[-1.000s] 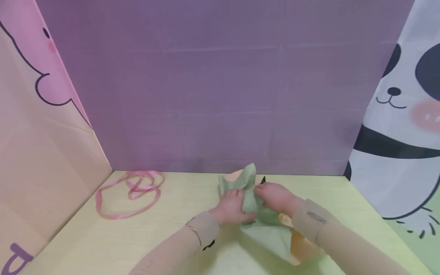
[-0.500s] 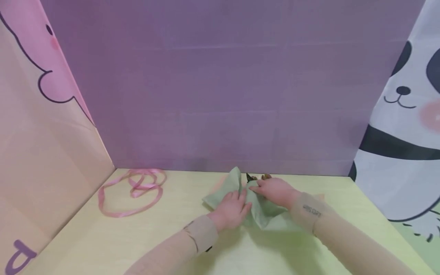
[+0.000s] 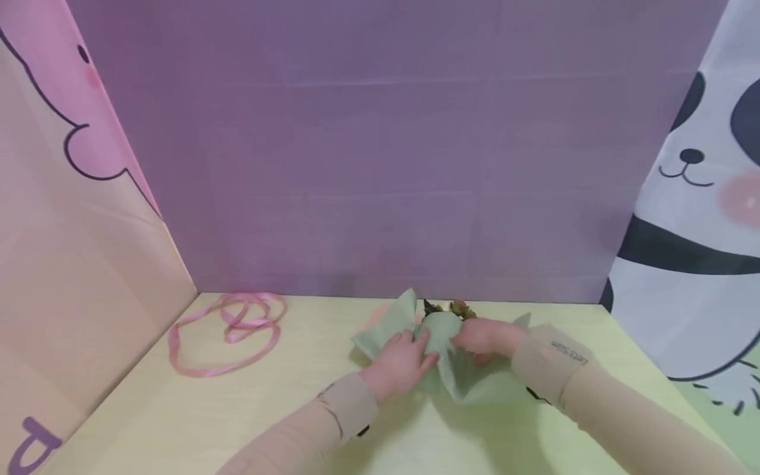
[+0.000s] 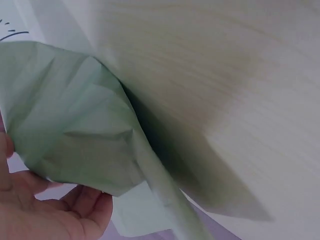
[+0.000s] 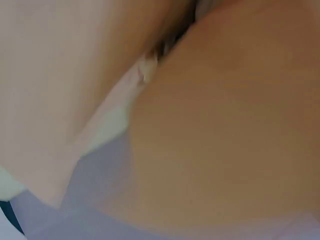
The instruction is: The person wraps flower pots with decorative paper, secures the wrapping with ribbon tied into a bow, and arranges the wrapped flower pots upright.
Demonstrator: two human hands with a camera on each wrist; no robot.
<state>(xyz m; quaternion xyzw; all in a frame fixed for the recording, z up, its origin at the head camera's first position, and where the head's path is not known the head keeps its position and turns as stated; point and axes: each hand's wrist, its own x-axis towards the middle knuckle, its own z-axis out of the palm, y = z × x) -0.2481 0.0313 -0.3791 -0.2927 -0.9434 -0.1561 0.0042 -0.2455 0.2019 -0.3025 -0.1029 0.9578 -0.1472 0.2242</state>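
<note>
Green wrapping paper (image 3: 386,331), peach on its other face, is gathered into a bundle at the back middle of the table. Flowers (image 3: 462,309) with dark leaves poke out of its top. My left hand (image 3: 396,366) grips the bundle's left side; in the left wrist view, fingers and thumb curl around the paper's edge. On the right side, my right hand (image 3: 483,336) holds the paper with bent fingers, close below the flowers. Blurred peach paper (image 5: 225,130) fills most of the right wrist view and hides that hand's fingertips.
A loosely looped pink ribbon (image 3: 204,372) lies at the table's back left. A purple backdrop (image 3: 380,165) rises behind the table (image 3: 285,409), with a pink cartoon panel on the left and a panda panel (image 3: 683,297) on the right.
The right part of the paper has been folded up and over towards the left, covering the stems. My right hand then shifted slightly down and right; the left hand stayed on the bundle.
</note>
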